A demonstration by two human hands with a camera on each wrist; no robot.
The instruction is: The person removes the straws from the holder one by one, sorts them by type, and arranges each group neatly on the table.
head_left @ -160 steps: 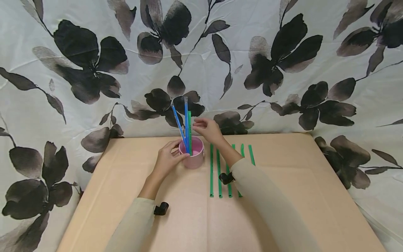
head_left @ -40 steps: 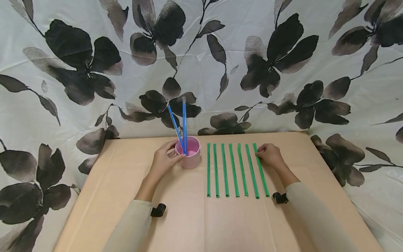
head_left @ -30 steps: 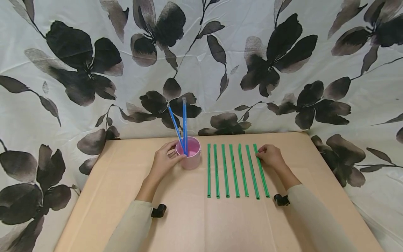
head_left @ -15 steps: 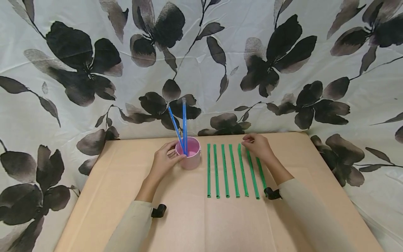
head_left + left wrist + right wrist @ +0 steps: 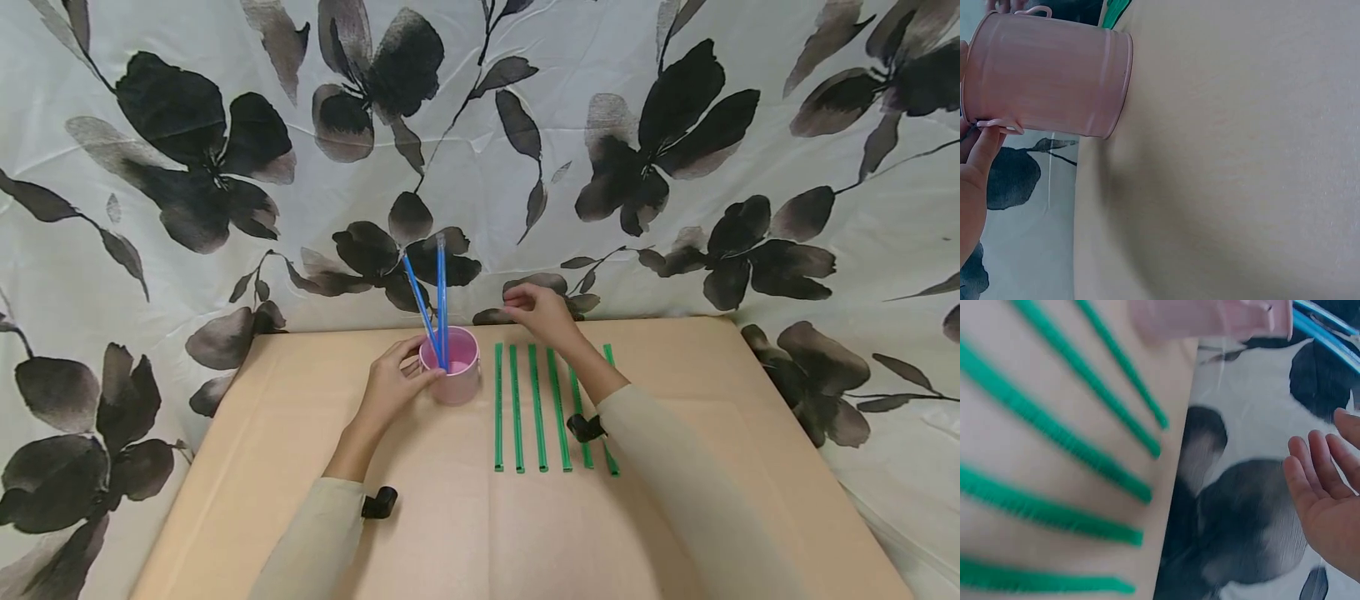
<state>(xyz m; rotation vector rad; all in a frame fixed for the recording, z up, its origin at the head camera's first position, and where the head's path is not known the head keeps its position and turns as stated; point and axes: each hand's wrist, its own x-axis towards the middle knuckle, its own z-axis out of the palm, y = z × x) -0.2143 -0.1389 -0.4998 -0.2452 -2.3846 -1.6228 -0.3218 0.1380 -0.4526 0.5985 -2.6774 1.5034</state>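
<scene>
L hand (image 5: 390,379): thumb + fingers gripping pink bucket (image 5: 456,392) at its L side
R hand (image 5: 543,317): fingers loosely spread, nothing held, nr bucket at table's far edge
Bucket: upright on tan table (image 5: 427,533), just L of green row
Blue straws (image 5: 442,287): standing in bucket, one leaning L
Green straws (image 5: 537,408): spaced on table, some part hidden by R arm (image 5: 667,467)
</scene>
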